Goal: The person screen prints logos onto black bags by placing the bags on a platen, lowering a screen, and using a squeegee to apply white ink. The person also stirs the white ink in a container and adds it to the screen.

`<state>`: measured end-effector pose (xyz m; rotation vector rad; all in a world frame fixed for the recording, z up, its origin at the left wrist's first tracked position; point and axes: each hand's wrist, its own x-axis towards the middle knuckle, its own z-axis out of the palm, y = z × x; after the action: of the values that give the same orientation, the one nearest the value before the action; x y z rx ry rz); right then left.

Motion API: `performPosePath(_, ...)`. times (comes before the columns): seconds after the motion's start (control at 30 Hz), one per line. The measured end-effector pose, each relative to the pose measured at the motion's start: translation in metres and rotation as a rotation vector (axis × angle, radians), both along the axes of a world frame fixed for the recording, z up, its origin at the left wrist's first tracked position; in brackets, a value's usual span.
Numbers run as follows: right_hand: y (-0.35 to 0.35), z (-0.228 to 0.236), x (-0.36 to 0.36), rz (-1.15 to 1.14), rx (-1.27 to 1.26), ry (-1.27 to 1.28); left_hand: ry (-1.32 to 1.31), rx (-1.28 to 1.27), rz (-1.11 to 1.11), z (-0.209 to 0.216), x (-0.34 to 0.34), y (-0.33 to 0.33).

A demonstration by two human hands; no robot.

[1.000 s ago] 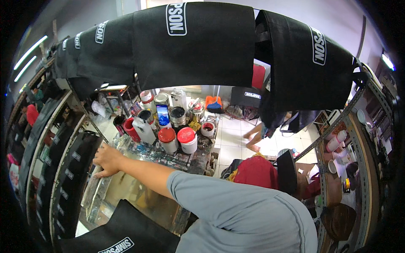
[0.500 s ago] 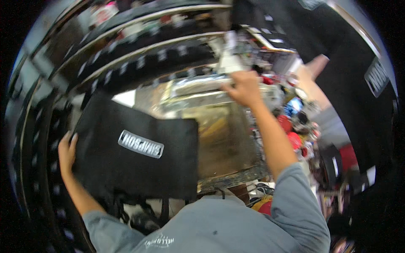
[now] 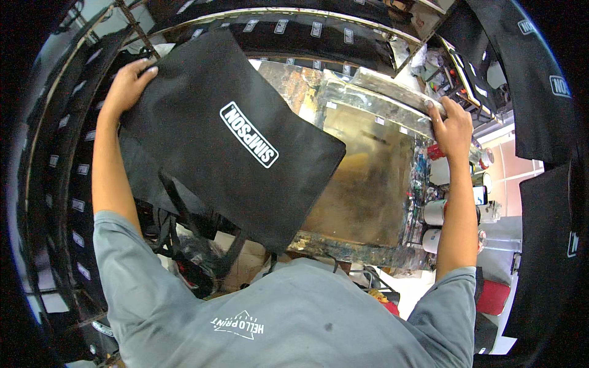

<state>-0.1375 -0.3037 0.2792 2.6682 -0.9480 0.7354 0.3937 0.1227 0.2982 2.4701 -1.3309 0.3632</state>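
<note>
A black fabric piece (image 3: 190, 116) with a white-outlined printed label hangs tilted in front of me, several dark straps dangling below it. My left hand (image 3: 130, 83) pinches its upper left corner. Over to the right, my right hand (image 3: 452, 126) is closed around the right end of a long, pale, worn bar (image 3: 399, 89). That bar lies along the far side of a paint-stained work table (image 3: 343, 246). Beside the fabric shows the table's brown, glossy flat panel (image 3: 362, 178), with small white tabs at its far edge. The fabric covers the table's left part.
Racks of black printed pieces (image 3: 294, 34) stand behind and to the left. Cans and jars (image 3: 433, 211) line the table's right side, with a phone (image 3: 480, 195) among them. More black printed sheets (image 3: 546, 202) hang at the far right. A red item (image 3: 492, 297) is lower right.
My left hand has risen with the fabric, which has turned and tilted clockwise. My view has swung, and my right hand, still at the bar's end, shows farther right.
</note>
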Motion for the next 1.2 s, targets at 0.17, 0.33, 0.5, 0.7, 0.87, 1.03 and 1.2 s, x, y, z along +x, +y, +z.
performPosePath(0.17, -0.009, 0.001, 0.002, 0.011, 0.030, -0.025, 0.050, -0.009, 0.069, 0.018, 0.075, -0.009)
performPosePath(0.33, -0.007, -0.004, 0.001, -0.013, 0.023, -0.050, 0.001, 0.011, 0.185, -0.007, 0.149, 0.004)
performPosePath(0.5, -0.005, 0.000, 0.001, 0.015, 0.028, -0.060, 0.022, 0.067, 0.381, -0.119, 0.181, 0.043)
performPosePath(0.7, -0.005, -0.002, 0.003, 0.025, 0.009, -0.073, 0.007, 0.026, 0.426, -0.121, 0.161, 0.019)
performPosePath(0.87, -0.010, -0.003, -0.002, 0.011, -0.007, -0.042, -0.090, 0.029, 0.508, -0.037, 0.147, -0.002)
performPosePath(1.03, -0.021, -0.010, -0.004, -0.026, 0.027, 0.019, -0.828, 0.008, 0.825, -0.012, 0.086, -0.019)
performPosePath(1.2, -0.019, -0.009, -0.007, 0.053, 0.003, -0.007, -0.315, -0.355, 0.038, -0.131, -0.054, -0.045)
